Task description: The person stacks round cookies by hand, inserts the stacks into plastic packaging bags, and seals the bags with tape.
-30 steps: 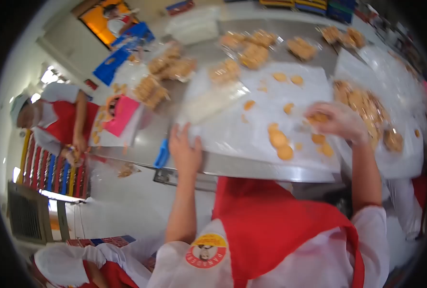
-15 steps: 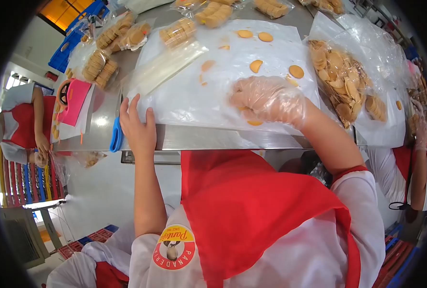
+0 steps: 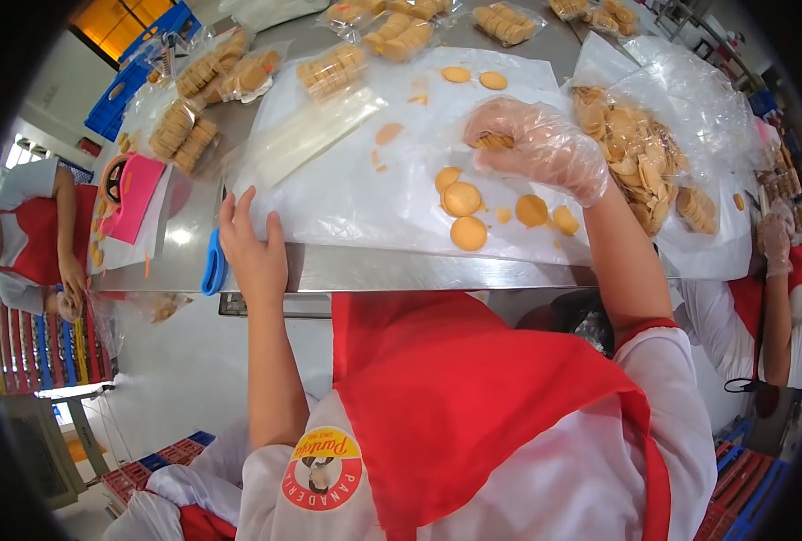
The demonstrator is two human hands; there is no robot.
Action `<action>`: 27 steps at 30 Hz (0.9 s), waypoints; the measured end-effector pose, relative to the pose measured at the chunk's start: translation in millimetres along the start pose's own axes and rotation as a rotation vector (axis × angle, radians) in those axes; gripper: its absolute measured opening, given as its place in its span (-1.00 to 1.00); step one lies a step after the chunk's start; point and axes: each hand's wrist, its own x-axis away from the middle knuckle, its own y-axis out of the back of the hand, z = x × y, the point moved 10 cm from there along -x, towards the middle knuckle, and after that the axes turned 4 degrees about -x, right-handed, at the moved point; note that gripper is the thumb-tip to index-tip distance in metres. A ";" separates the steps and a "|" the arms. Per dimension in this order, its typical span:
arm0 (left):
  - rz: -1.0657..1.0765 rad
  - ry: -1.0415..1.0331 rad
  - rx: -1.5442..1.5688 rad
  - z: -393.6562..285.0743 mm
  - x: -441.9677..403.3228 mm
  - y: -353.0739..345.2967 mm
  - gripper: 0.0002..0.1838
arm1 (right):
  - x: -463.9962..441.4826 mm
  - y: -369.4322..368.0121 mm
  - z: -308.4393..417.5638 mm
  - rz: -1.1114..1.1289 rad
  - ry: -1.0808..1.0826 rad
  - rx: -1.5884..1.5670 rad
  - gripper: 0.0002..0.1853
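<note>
My right hand (image 3: pixel 545 151), in a clear plastic glove, is closed around a small stack of round cookies (image 3: pixel 493 142) above the white sheet (image 3: pixel 356 203). Nearer the table edge, several loose cookies (image 3: pixel 461 198) lie on that sheet, some overlapping. Two more cookies (image 3: pixel 492 80) rest beyond the hand, with crumbs around. My bare left hand (image 3: pixel 253 242) is at the steel table's front edge, fingers apart and holding nothing. Close beside it hangs a blue plastic piece (image 3: pixel 213 262). Flat clear bags (image 3: pixel 315 135) lie on the sheet past my left fingers.
A large open bag of cookies (image 3: pixel 631 149) lies at right. Packed cookie bags (image 3: pixel 331 69) stand along the back, with more cookie packs (image 3: pixel 183 135) at left. A pink item (image 3: pixel 138 197) and a blue crate (image 3: pixel 112 99) are further left. Co-workers (image 3: pixel 45 216) stand on both sides.
My right hand has moved away from the table edge, and a cookie stack now shows in it. Several cookies on the sheet are uncovered. My left hand stays nearly in place.
</note>
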 end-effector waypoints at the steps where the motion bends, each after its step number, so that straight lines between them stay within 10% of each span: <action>1: 0.006 0.007 -0.004 0.2 0.0 0.5 -0.60 | 2.4 -1.6 3.9 0.019 0.042 0.044 -0.72; 6: -0.010 0.011 0.016 -2.4 0.7 1.7 -0.59 | 12.0 -37.8 42.1 0.105 0.254 0.194 -0.78; 13: -0.041 -0.026 -0.002 -5.8 1.4 3.7 -0.58 | 5.9 -77.6 4.4 0.300 -0.115 0.367 -0.88; 22: -0.023 -0.039 -0.044 -11.1 1.6 1.9 -0.59 | -13.1 -54.3 5.0 0.157 -0.019 0.575 -0.88; 27: -0.022 -0.035 -0.055 -10.8 2.5 1.6 -0.59 | -8.9 16.7 7.4 -0.124 0.019 0.050 -0.80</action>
